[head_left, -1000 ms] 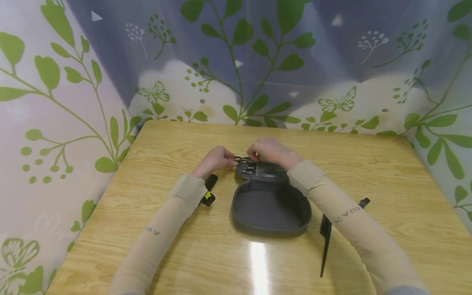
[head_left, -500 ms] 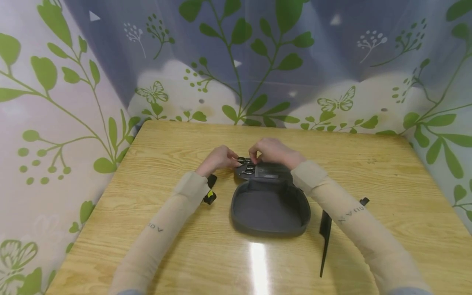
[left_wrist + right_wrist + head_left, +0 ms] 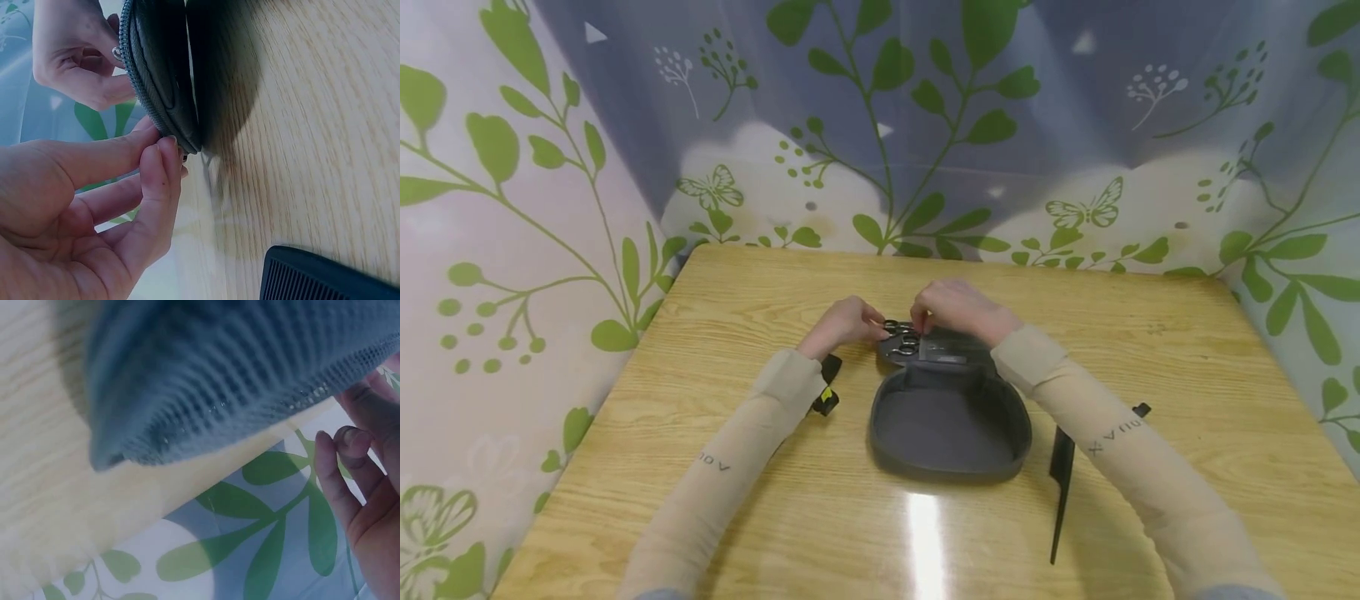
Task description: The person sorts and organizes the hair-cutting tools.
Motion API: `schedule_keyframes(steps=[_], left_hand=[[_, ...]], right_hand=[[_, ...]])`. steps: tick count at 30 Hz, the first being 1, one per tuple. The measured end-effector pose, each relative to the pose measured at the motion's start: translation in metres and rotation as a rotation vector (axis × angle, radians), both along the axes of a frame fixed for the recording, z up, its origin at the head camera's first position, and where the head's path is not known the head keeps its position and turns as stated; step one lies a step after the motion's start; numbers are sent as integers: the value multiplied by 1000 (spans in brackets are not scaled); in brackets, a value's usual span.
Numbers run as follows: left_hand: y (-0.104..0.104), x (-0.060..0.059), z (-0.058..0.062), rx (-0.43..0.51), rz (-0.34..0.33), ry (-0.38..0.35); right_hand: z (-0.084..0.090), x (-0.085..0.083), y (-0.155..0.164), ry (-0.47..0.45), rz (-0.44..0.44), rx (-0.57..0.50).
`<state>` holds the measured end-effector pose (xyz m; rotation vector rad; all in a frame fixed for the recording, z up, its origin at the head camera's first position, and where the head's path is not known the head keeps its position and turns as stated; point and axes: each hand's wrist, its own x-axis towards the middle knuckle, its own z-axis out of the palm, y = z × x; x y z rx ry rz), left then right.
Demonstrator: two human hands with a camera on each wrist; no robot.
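Wood-grain table, bearing: dark case, open; black tail comb, right; black fine-toothed comb, left.

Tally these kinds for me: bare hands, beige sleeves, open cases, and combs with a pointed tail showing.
Hands: 2 (left hand, right hand)
Beige sleeves: 2 (left sleeve, right sleeve)
Open case: 1
Pointed-tail comb: 1
Total: 6

The scissors look glossy metal, the case matt.
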<state>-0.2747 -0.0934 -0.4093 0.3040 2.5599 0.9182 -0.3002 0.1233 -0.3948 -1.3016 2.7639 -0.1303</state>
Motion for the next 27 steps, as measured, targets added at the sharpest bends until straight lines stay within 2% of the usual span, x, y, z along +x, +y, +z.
schedule_keyframes(steps=[10, 18, 27], left_hand=[[3, -2, -1, -21, 6, 44], [12, -6, -3, -111, -62, 77], [19, -9, -6, -76, -113, 103]], right_hand=[[-4, -1, -2, 56, 7, 18], [-6, 1, -3, 77, -4, 11], [-4, 2, -6, 72, -26, 12]])
